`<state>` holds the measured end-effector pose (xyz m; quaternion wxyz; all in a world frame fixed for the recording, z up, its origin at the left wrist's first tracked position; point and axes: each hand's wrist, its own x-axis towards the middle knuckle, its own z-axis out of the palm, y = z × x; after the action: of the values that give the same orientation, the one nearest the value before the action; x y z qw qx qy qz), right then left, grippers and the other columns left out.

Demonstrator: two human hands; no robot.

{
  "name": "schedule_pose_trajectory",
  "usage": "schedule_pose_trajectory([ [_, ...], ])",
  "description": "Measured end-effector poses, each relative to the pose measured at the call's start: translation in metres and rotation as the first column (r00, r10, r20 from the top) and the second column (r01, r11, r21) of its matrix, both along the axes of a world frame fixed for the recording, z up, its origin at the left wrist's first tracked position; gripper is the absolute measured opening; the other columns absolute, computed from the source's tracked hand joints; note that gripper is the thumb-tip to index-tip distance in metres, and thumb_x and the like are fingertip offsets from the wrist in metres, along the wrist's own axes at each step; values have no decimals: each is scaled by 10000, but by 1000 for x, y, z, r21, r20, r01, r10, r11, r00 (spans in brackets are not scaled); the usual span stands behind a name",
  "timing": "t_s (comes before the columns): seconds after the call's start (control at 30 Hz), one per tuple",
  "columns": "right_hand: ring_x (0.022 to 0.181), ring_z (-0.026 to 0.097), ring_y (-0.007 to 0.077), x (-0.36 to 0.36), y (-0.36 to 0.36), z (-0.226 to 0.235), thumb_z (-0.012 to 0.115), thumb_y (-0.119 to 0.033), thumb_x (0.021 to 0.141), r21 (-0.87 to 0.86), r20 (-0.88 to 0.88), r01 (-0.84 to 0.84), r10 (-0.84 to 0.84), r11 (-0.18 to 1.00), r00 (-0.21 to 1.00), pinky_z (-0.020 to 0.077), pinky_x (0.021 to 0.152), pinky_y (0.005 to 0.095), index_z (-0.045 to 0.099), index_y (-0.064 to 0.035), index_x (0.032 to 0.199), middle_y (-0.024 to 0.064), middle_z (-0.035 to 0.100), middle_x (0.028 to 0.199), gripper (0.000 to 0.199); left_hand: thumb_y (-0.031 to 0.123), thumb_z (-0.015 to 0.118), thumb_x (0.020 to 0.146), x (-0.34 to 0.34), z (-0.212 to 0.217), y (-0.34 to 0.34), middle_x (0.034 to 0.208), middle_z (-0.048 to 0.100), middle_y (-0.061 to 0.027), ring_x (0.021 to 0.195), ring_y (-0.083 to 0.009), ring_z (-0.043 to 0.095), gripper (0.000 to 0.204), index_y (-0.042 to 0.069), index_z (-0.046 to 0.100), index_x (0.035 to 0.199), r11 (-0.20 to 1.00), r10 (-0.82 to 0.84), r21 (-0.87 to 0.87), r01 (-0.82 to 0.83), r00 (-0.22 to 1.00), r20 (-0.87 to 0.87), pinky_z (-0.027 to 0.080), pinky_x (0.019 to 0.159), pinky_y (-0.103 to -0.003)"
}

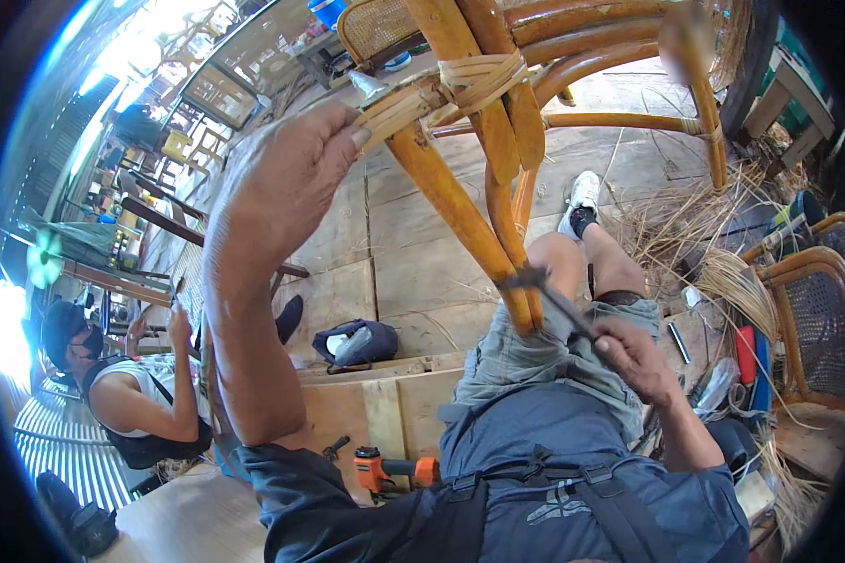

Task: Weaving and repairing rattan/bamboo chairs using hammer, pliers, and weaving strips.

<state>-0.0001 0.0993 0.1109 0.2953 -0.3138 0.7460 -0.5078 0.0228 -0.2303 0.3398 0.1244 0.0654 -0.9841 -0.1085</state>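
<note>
Up on the left, my left hand (296,174) is closed with thumb and fingers against a pale rattan strip (394,108) at the joint of an orange-brown rattan chair frame (446,192). The strip binding (483,80) wraps around the crossing poles. Low on the right, my right hand (634,357) grips the handle of a hammer (561,305). Its dark head shows in front of the lower ends of the poles, near my thigh; whether it touches them I cannot tell.
An orange and black power tool (394,469) lies left of my waist. Loose rattan strands (667,225) cover the floor to the right, near a cane-backed chair (812,324). A dark bag (355,344) rests on the boards. Another person (145,394) sits working at the left.
</note>
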Motion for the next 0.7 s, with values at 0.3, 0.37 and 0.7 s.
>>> schedule_pose_trajectory([
  [0.3, 644, 494, 128, -39, -54, 8, 514, -342, 906, -398, -18, 113, -131, 910, 991, 423, 598, 265, 509, -9, 1018, 11, 500, 726, 351, 252, 514, 891, 3, -3, 9, 689, 510, -160, 628, -236, 502, 266, 0, 569, 952, 996, -27, 86, 30, 999, -35, 414, 625, -360],
  [0.37, 603, 491, 133, -50, -62, 11, 492, -366, 909, -420, -256, 120, -244, 900, 935, 421, 553, 268, 507, -24, 954, 26, 502, 726, 346, 252, 519, 893, 6, -7, 9, 665, 503, -135, 601, -200, 478, 274, -2, 579, 978, 991, 0, 131, 13, 995, -96, 414, 607, -340],
  [0.7, 592, 450, 147, -78, -89, 36, 554, -269, 880, -165, -485, 161, -222, 973, 846, 395, 559, 280, 516, -7, 975, 40, 453, 661, 281, 332, 578, 876, 5, -17, -4, 647, 536, -119, 561, -175, 487, 321, 31, 621, 980, 989, -30, 140, 56, 982, -185, 415, 571, -321],
])
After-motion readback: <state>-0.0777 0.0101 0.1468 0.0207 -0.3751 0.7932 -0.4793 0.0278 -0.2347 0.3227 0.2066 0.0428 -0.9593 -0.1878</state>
